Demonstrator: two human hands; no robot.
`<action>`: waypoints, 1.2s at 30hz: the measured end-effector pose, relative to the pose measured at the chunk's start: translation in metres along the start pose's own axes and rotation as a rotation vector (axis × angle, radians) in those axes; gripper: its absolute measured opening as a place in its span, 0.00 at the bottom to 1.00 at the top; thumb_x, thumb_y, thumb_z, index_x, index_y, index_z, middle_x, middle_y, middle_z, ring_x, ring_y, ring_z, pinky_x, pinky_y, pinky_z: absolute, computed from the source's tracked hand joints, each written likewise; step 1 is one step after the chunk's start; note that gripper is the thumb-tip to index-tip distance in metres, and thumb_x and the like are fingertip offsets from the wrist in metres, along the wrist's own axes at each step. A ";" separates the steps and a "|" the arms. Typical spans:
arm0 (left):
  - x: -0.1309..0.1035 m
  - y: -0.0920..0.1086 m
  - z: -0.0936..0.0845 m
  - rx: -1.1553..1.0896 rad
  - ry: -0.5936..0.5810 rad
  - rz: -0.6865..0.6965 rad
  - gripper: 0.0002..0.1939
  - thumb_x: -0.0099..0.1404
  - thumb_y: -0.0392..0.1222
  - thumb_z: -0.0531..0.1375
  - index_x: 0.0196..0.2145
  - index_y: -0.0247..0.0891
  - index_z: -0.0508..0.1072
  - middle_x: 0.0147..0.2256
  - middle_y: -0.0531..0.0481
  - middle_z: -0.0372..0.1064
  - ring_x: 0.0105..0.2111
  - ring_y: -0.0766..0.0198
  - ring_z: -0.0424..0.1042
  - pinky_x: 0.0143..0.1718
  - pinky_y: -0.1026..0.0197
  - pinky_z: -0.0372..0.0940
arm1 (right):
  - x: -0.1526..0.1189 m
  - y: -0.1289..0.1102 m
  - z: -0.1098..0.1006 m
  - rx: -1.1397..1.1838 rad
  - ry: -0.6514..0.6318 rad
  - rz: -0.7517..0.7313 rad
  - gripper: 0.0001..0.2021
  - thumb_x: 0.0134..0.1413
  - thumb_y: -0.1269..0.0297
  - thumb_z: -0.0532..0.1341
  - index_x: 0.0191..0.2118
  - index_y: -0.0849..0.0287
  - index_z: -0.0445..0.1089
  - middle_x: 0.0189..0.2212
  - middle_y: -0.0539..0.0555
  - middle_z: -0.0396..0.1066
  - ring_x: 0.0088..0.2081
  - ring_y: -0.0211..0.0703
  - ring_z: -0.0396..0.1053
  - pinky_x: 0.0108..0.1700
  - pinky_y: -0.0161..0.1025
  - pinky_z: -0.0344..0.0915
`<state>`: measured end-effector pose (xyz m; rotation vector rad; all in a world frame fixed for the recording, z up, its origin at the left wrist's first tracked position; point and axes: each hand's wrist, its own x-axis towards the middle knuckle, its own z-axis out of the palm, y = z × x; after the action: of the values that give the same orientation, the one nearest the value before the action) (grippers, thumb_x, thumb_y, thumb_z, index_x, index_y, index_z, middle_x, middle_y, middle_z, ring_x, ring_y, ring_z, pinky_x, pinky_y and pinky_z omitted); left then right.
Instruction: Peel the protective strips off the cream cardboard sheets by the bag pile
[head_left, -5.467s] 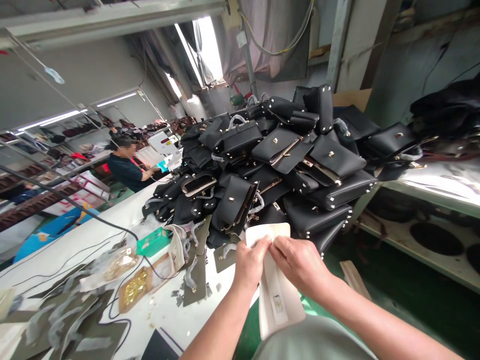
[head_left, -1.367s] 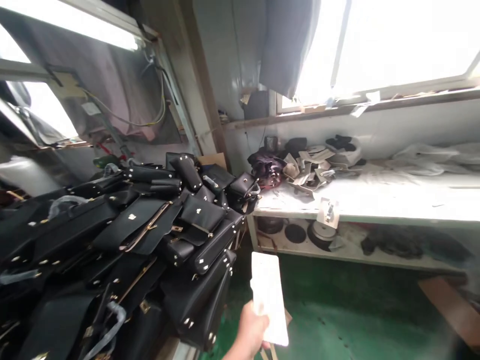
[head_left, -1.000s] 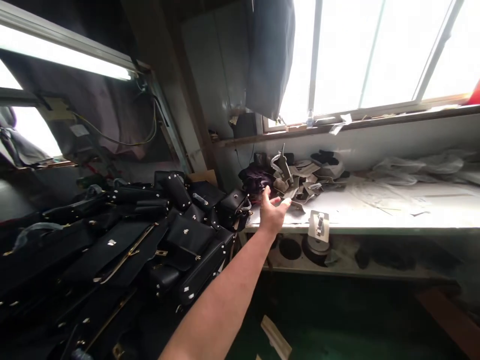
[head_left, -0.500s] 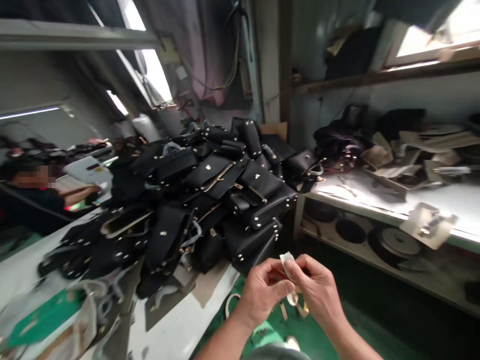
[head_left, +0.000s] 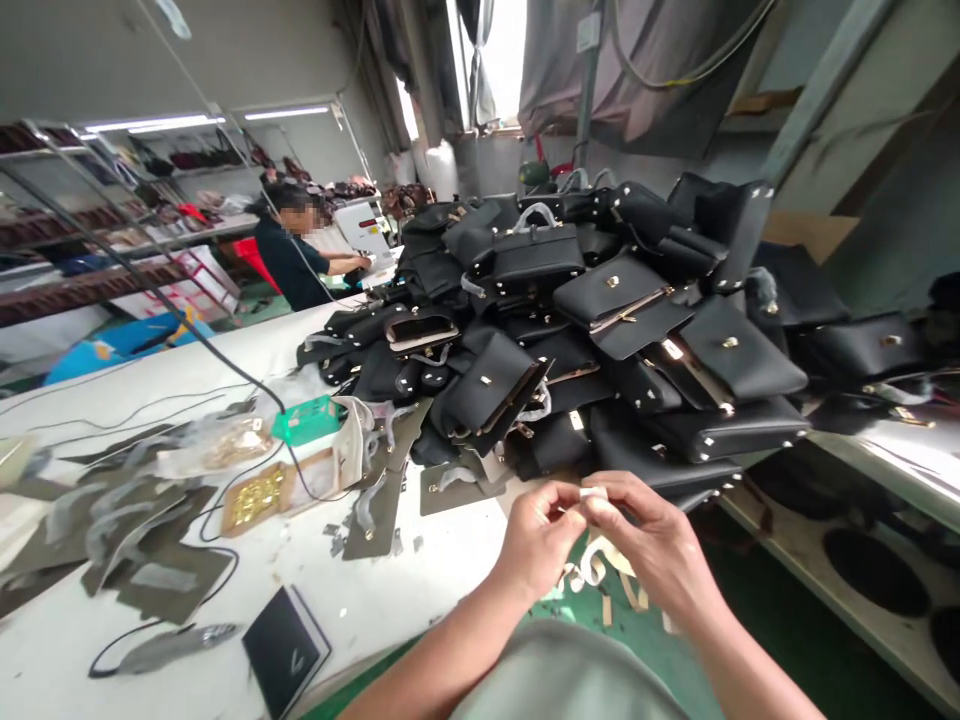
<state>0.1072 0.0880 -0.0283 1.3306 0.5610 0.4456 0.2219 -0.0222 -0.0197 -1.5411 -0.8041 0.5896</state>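
Observation:
My left hand [head_left: 536, 540] and my right hand [head_left: 656, 540] meet in front of me, off the front edge of the table. Between their closed fingertips they pinch a small white strip [head_left: 592, 493], like paper or tape; most of it is hidden by the fingers. Just beyond the hands rises a big heap of black handbags [head_left: 487, 385] with gold clasps and metal studs, several with wrapped handles. Below the hands, curled pale strips [head_left: 596, 565] show against the green floor.
On the white table [head_left: 390, 600] lie a black notebook-like object [head_left: 285, 645], a corded grey hand tool [head_left: 176, 648], a tray of gold hardware [head_left: 255, 495], a green box [head_left: 307, 420] and grey-brown panels [head_left: 150, 540]. A co-worker [head_left: 296, 250] sits beyond. A shelf unit [head_left: 795, 570] stands at right.
My view has swung left, bringing more of the table and the co-worker into sight. Both hands still pinch the white strip, of which less shows now.

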 end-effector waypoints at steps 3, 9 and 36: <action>0.005 0.005 -0.031 -0.023 0.034 -0.007 0.20 0.62 0.56 0.68 0.38 0.34 0.81 0.33 0.46 0.78 0.34 0.60 0.73 0.37 0.61 0.66 | 0.017 -0.006 0.029 -0.054 -0.006 -0.018 0.11 0.61 0.51 0.67 0.34 0.52 0.79 0.40 0.51 0.76 0.43 0.45 0.72 0.45 0.39 0.65; 0.016 0.014 -0.072 0.041 -0.054 0.026 0.20 0.63 0.58 0.67 0.30 0.35 0.77 0.25 0.54 0.67 0.27 0.68 0.62 0.29 0.65 0.56 | 0.037 -0.010 0.071 -0.082 0.110 0.018 0.15 0.57 0.49 0.69 0.30 0.55 0.77 0.33 0.51 0.75 0.36 0.44 0.70 0.39 0.40 0.64; 0.062 -0.152 -0.265 0.893 0.146 0.005 0.23 0.62 0.27 0.59 0.54 0.41 0.72 0.64 0.42 0.62 0.65 0.46 0.58 0.68 0.42 0.51 | 0.008 -0.002 0.127 -0.081 -0.001 0.488 0.26 0.56 0.35 0.62 0.27 0.54 0.65 0.17 0.43 0.54 0.22 0.37 0.50 0.27 0.38 0.46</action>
<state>-0.0091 0.3020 -0.2233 2.1579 0.9364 0.2984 0.1300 0.0643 -0.0332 -1.8246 -0.4520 0.9203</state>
